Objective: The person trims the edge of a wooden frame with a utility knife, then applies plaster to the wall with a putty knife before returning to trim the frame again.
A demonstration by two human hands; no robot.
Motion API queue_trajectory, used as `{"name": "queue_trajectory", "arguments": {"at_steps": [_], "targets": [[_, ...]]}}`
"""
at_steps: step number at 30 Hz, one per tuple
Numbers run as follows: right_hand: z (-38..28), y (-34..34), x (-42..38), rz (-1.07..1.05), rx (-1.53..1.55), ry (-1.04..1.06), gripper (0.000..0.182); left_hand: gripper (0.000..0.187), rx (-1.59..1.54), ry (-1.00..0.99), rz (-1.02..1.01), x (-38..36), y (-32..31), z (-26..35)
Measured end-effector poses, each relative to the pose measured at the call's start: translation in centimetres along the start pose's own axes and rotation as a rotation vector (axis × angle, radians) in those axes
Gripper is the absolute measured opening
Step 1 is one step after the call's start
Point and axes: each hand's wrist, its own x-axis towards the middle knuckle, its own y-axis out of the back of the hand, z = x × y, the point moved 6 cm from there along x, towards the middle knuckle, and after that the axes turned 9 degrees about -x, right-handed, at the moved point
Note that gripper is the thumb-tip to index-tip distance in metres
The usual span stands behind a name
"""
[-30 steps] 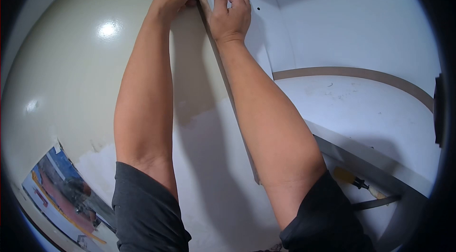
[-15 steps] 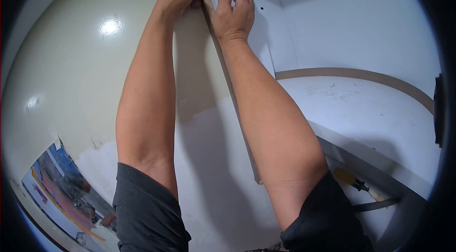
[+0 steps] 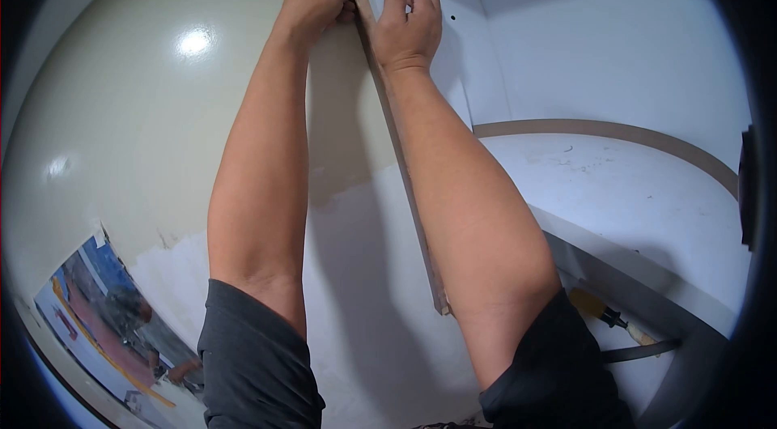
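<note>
A long, narrow brown wooden strip (image 3: 394, 129) runs steeply between my two arms, along the edge of a white panel. At its upper part, my left hand (image 3: 317, 5) is closed, its fingertips pinched on something small and dark against the strip's left side. What that is I cannot make out. My right hand (image 3: 409, 28) lies just right of the strip, its heel against the edge. Its thumb points up and its fingers are curled in, so anything inside them is hidden. Behind it stands the white cabinet panel (image 3: 457, 53).
To the left is a glossy cream wall surface (image 3: 162, 121), with a bare whitish patch lower down. A curved white shelf (image 3: 583, 166) with brown edging is on the right. Below it lies a yellow-and-black tool (image 3: 595, 307). A reflective opening (image 3: 113, 307) at lower left shows a person.
The whole view has shifted slightly, so strip and arms appear a little further right. Both hands keep nearly the same place and grip against the strip.
</note>
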Motion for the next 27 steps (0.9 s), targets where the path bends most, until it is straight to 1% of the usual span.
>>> {"name": "queue_trajectory", "arguments": {"at_steps": [3, 5, 7, 8, 10, 11, 14, 17, 20, 23, 26, 27], "targets": [[-0.1, 0.3, 0.1, 0.013, 0.026, -0.018, 0.047, 0.024, -0.007, -0.002, -0.015, 0.3, -0.2, -0.8], [-0.2, 0.6, 0.0, 0.021, 0.056, -0.037, 0.047, 0.024, 0.030, 0.016, -0.006, -1.4, -0.4, 0.2], [-0.3, 0.9, 0.0, 0.034, 0.091, -0.059, 0.047, 0.024, -0.020, 0.004, -0.010, -1.2, -0.4, -0.5], [-0.3, 0.9, 0.1, 0.044, 0.067, -0.036, 0.048, 0.024, -0.049, -0.010, -0.010, -0.9, -0.4, -0.4], [-0.5, 0.9, 0.2, 0.067, 0.020, 0.007, 0.052, 0.024, -0.013, -0.029, 0.024, -0.3, 0.0, 0.1], [-0.5, 0.9, 0.3, 0.063, 0.039, 0.001, 0.050, 0.024, 0.005, -0.038, 0.037, -0.1, 0.0, 0.6], [-0.3, 0.8, 0.2, 0.053, 0.067, -0.018, 0.044, 0.024, -0.069, -0.073, 0.048, 1.0, 0.0, -0.2], [-0.3, 0.8, 0.1, 0.047, 0.064, -0.010, 0.044, 0.024, 0.026, -0.050, 0.015, 0.8, -0.1, -0.6], [-0.2, 0.9, -0.2, 0.035, 0.069, -0.022, 0.044, 0.024, 0.190, -0.074, 0.040, 0.2, 0.1, 0.0], [-0.5, 0.7, 0.2, 0.031, 0.060, -0.021, 0.044, 0.025, 0.159, -0.128, 0.097, 1.3, 0.4, 0.0], [-0.2, 0.7, 0.1, 0.027, 0.058, -0.023, 0.045, 0.024, 0.022, -0.052, 0.048, 0.5, 0.1, 0.1], [-0.2, 0.6, 0.1, 0.033, 0.063, -0.026, 0.045, 0.024, 0.031, -0.035, 0.045, 0.2, 0.0, 0.3]]}}
